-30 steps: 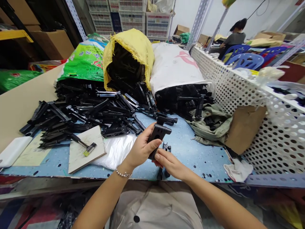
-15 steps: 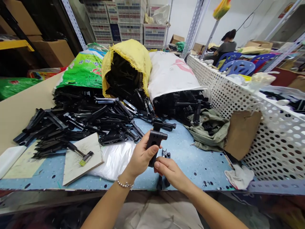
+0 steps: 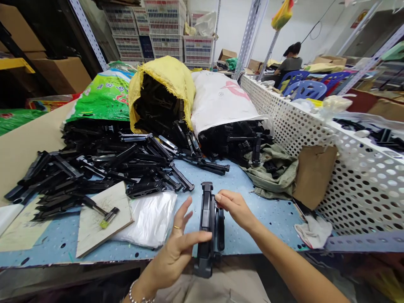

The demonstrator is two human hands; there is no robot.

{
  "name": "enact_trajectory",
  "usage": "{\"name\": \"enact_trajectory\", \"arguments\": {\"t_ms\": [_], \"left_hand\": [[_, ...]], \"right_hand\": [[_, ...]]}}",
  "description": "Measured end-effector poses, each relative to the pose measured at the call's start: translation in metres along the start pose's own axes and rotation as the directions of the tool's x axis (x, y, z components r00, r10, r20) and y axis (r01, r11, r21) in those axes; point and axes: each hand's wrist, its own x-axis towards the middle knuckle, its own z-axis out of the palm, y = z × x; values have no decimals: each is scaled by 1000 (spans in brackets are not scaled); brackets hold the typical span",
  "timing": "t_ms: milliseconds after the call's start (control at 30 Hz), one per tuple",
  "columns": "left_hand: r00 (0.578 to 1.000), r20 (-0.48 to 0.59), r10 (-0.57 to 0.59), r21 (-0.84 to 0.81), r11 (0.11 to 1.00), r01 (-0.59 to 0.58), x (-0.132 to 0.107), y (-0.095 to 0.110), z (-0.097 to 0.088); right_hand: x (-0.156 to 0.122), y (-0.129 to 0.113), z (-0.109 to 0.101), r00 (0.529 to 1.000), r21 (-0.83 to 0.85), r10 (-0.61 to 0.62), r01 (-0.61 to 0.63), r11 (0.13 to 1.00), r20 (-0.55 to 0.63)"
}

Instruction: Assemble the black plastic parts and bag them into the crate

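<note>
My left fingers (image 3: 194, 238) spread open against one black part (image 3: 206, 212), right fingers (image 3: 229, 198) bunched beside it, grip unclear, a big heap (image 3: 126, 162) seemingly left.

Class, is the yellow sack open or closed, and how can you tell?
Open: the yellow sack has its frayed mouth gaping toward the camera, and black parts show inside.

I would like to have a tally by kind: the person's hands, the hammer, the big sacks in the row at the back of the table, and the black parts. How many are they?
Hands: 2 (left hand, right hand)
Hammer: 1
Sacks: 3 (green sack, yellow sack, white sack)
Black parts: too many overlap to count
Total without black parts: 6
</note>
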Motion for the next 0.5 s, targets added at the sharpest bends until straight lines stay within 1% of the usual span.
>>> {"name": "enact_trajectory", "arguments": {"t_ms": [67, 100, 167, 200, 233, 267, 300, 333, 367, 400, 433, 500], "left_hand": [[986, 65, -151, -96, 983, 156, -11, -18, 8], [968, 94, -232, -147, 959, 244, -11, -27, 11], [921, 143, -363, -317, 864, 390, 0, -44, 15], [903, 158, -400, -435, 793, 427, 11, -49, 15], [894, 164, -417, -550, 714, 434, 25, -53, 12], [894, 161, -419, -647, 640, 416, 41, -53, 7], [900, 140, -413, -707, 595, 383, 57, -51, 0], [909, 99, -404, -729, 593, 343, 73, -46, -8], [922, 49, -384, -725, 621, 297, 86, -38, -16], [934, -6, -356, -700, 669, 250, 96, -29, -24], [947, -49, -318, -662, 720, 207, 102, -20, -30], [971, -93, -222, -573, 809, 130, 103, -4, -34]], "right_hand": [[1, -8, -6, 999, -65, -33, 30, 997, -43], [0, -12, -6, 997, -67, -42, 38, 997, -59], [-3, -16, 3, 997, 6, -32, 32, 999, -72], [-6, -16, 11, 998, 74, -7, 12, 997, -64], [-10, -14, 20, 999, 155, 33, -26, 988, -41], [-14, -11, 31, 997, 238, 83, -80, 968, 0], [-17, -6, 41, 990, 312, 132, -141, 940, 48], [-19, 0, 49, 980, 373, 177, -199, 906, 93], [-21, 6, 56, 969, 421, 212, -245, 874, 123], [-21, 12, 59, 962, 456, 237, -273, 847, 134], [-20, 17, 59, 959, 483, 253, -282, 829, 127], [-15, 24, 51, 960, 500, 275, -263, 825, 52]]}}
